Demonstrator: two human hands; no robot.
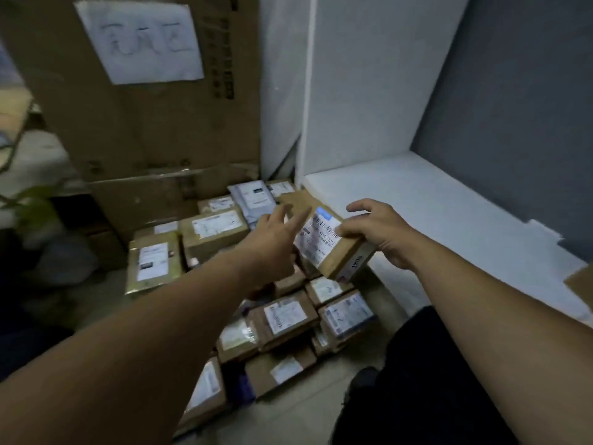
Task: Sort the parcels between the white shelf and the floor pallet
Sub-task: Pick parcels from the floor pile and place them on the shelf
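Two grips: right grip [382,234] clasps the labelled parcel [327,248], left grip [272,242] splayed loose beside it

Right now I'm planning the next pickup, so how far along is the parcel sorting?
Little looks done: the visible part of the white shelf holds only a cardboard corner at its right edge. In hand: one small box, held by the right hand, the left hand open beside it. Left: the heap of parcels on the floor.
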